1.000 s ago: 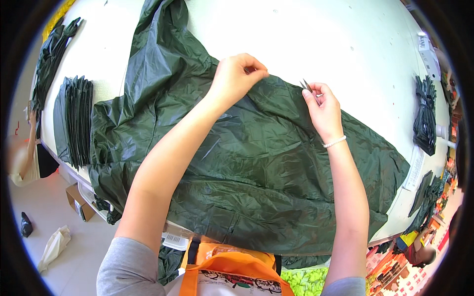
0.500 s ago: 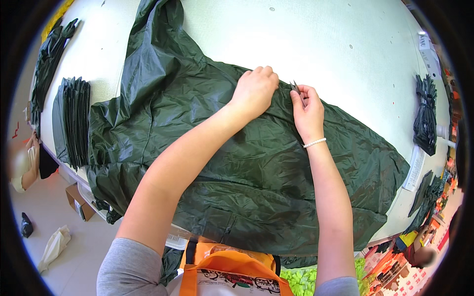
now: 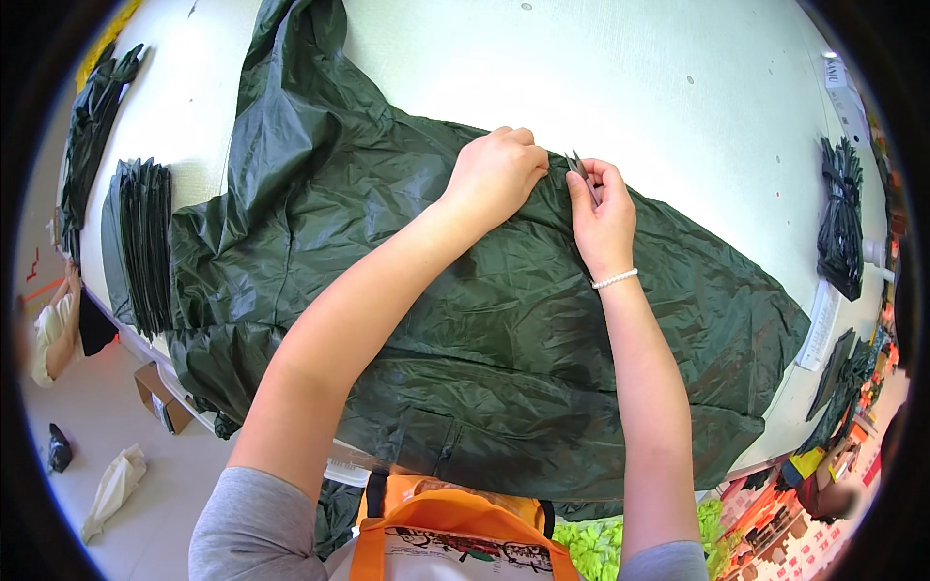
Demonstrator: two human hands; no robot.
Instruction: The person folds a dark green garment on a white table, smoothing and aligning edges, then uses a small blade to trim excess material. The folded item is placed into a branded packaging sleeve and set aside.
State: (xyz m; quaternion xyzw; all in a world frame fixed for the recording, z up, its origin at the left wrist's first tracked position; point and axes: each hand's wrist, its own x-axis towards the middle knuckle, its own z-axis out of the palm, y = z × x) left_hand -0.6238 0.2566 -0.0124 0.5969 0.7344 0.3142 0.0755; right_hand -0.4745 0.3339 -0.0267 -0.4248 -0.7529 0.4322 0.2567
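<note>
A dark green, crinkled thin-fabric garment lies spread over the white table, one sleeve-like part reaching to the far left. My left hand pinches the garment's far edge, its fingertips pressed together on the cloth. Just right of it, my right hand is closed around a pair of small thread snips. The snips' two pointed blades stand a little apart and point away from me, toward the far edge. Most of the snips' handle is hidden in the palm.
A stack of folded dark green cloth stands at the left, with another dark bundle behind it. At the right edge lie a tied dark bundle and a white box. Other people are beyond the table on both sides.
The snips' blades have opened a little and tipped slightly left. My left hand has rolled slightly, still on the edge. The garment has barely shifted.
</note>
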